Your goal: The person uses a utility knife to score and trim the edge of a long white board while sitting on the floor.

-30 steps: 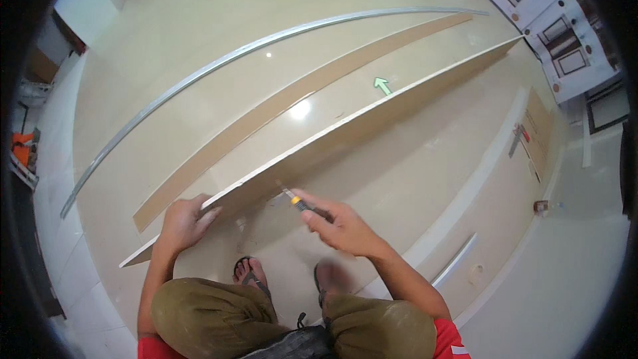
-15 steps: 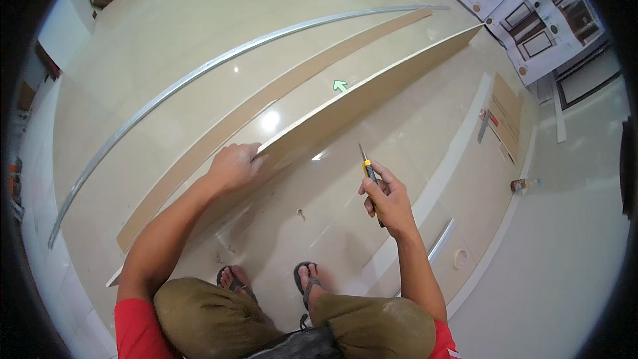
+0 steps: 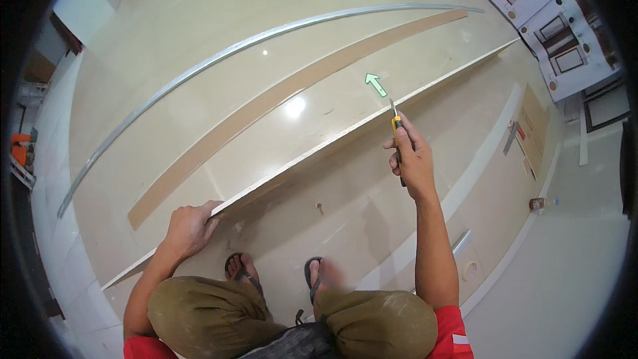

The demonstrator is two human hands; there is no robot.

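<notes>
A long thin board (image 3: 309, 155) stands tilted on its long side, its pale upper edge running from lower left to upper right. Near the lower left, my left hand (image 3: 189, 229) is closed over that edge, thumb on the near side. My right hand (image 3: 413, 163) grips a yellow and black utility knife (image 3: 397, 121) with its blade out. The blade points up and away, overlapping the board's edge in view; whether it touches the board I cannot tell. Beyond the board a long brown strip (image 3: 266, 108) lies flat on the floor.
A curved-looking silver metal profile (image 3: 226, 53) lies past the strip. To the right are a brown cardboard piece (image 3: 533, 116), a square with a red handle (image 3: 512, 138), a small bottle (image 3: 536, 204) and a tape roll (image 3: 470, 270). Printed sheets (image 3: 531, 23) lie at the far right.
My left hand has slid down the board's edge toward the lower left. My right hand has moved up and right, bringing the knife over to the edge. The board leans more away from view.
</notes>
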